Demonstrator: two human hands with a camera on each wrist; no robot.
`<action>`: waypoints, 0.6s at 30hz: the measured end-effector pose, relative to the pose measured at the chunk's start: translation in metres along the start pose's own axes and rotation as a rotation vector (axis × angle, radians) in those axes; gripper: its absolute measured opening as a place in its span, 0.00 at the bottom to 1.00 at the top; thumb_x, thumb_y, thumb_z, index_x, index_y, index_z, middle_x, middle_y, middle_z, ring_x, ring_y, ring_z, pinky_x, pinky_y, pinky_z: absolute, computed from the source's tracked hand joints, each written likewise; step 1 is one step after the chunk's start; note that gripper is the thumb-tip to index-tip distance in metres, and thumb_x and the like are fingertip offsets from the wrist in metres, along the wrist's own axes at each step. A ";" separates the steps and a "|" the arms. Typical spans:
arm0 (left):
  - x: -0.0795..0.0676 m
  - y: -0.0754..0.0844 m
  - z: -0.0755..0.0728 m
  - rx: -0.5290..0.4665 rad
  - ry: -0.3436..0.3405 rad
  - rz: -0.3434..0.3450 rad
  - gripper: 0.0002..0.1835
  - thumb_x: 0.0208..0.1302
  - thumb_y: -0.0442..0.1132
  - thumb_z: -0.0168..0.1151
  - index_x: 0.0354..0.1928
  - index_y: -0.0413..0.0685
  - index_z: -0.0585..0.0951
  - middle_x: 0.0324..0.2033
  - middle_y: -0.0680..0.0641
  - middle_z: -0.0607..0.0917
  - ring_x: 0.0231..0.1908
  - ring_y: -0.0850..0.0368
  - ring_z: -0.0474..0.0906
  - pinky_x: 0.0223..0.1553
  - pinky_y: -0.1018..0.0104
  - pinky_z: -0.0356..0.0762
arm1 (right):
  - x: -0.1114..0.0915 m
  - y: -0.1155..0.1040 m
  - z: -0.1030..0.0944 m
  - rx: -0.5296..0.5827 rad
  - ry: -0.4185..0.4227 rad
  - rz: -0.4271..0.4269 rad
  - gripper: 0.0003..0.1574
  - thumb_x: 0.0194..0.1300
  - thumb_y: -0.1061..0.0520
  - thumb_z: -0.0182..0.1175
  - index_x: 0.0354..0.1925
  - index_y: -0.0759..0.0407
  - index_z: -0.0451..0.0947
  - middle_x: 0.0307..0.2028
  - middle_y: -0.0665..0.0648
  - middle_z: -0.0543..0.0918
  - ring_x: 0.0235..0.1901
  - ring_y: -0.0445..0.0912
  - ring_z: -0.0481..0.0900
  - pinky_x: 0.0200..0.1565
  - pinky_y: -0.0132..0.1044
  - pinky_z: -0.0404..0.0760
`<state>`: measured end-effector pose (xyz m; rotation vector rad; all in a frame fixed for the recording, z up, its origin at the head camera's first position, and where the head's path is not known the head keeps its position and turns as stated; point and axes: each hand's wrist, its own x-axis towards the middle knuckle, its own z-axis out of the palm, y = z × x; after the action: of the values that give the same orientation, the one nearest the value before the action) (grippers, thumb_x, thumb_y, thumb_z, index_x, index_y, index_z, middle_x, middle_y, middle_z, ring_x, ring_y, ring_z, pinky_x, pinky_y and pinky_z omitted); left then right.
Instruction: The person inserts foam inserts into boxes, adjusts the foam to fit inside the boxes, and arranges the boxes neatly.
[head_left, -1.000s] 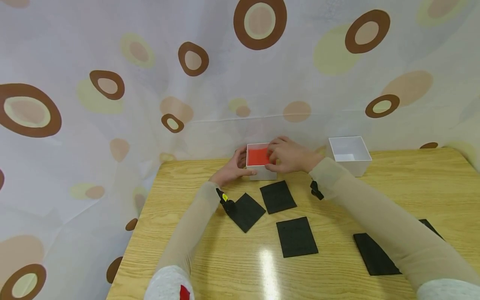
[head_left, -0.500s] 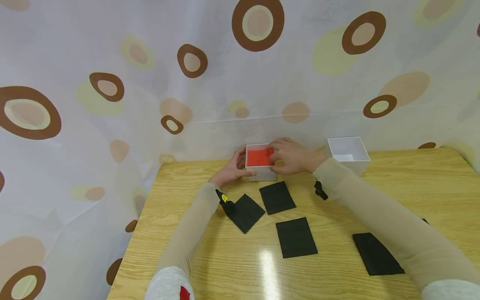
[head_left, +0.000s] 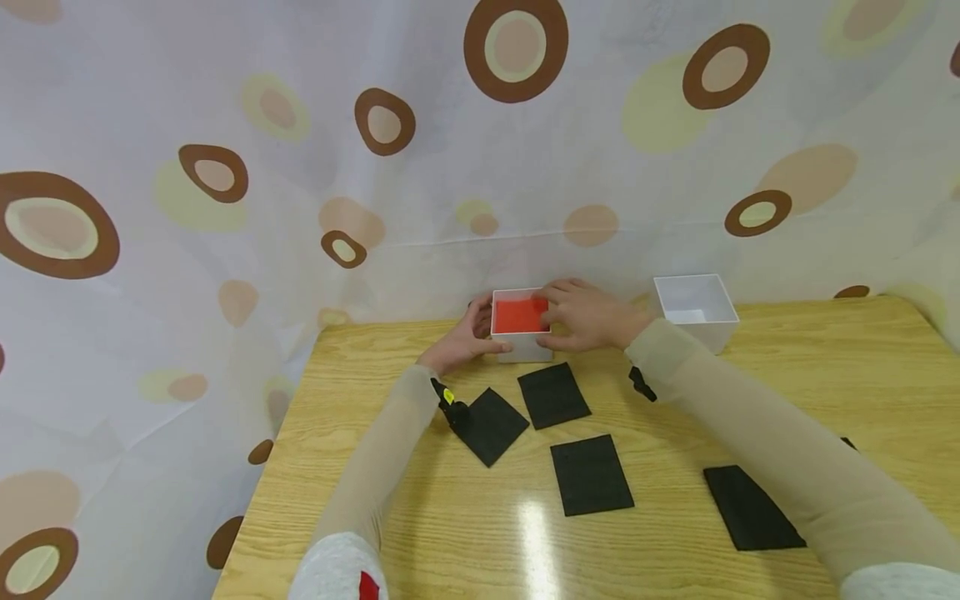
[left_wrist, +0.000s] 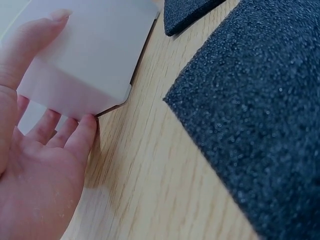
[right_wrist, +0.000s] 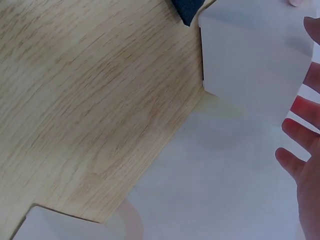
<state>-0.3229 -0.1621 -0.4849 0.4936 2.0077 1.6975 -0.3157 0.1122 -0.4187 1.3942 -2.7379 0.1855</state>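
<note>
At the back edge of the table, a small white box [head_left: 527,348] holds a flat red sheet [head_left: 517,316] just below its rim. My left hand [head_left: 463,342] grips the box at its left side. In the left wrist view, the thumb lies on one wall and the fingers [left_wrist: 82,137] bend round the corner. Over the right rim reaches my right hand [head_left: 588,318], its fingers at the red sheet and its thumb by the front wall. The right fingertips are hidden, so whether they pinch the sheet or press on it is unclear.
A second white box [head_left: 697,312] stands open to the right. Black squares lie in front: one by the left wrist [head_left: 491,427], one near the box [head_left: 555,396], one nearer me [head_left: 592,475]. More black material [head_left: 750,512] is partly under the right arm. A patterned curtain [head_left: 450,183] hangs behind.
My right hand has shifted slightly right, to the box's right rim, baring more of the red sheet. The left hand keeps its grip on the box.
</note>
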 end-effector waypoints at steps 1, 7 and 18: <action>0.000 0.000 0.000 0.000 0.000 0.000 0.52 0.69 0.30 0.68 0.82 0.58 0.45 0.77 0.47 0.62 0.77 0.50 0.59 0.74 0.52 0.64 | 0.000 0.000 0.000 -0.002 0.000 -0.002 0.20 0.71 0.39 0.64 0.41 0.52 0.89 0.65 0.65 0.78 0.67 0.63 0.71 0.71 0.60 0.66; 0.000 0.000 0.000 0.004 0.001 -0.011 0.53 0.68 0.31 0.69 0.83 0.58 0.44 0.77 0.48 0.61 0.77 0.51 0.58 0.74 0.53 0.64 | -0.001 -0.002 -0.002 -0.009 -0.001 -0.013 0.19 0.70 0.41 0.64 0.40 0.54 0.89 0.67 0.67 0.76 0.68 0.65 0.70 0.71 0.62 0.65; -0.001 0.004 0.001 0.004 0.011 -0.025 0.54 0.67 0.30 0.70 0.83 0.55 0.43 0.78 0.46 0.60 0.78 0.49 0.57 0.75 0.52 0.61 | -0.019 0.011 -0.015 0.043 0.010 0.022 0.25 0.69 0.48 0.65 0.60 0.58 0.81 0.65 0.67 0.77 0.66 0.64 0.73 0.69 0.62 0.69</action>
<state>-0.3219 -0.1613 -0.4811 0.4596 2.0167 1.6853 -0.3137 0.1361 -0.4070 1.3706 -2.7582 0.2532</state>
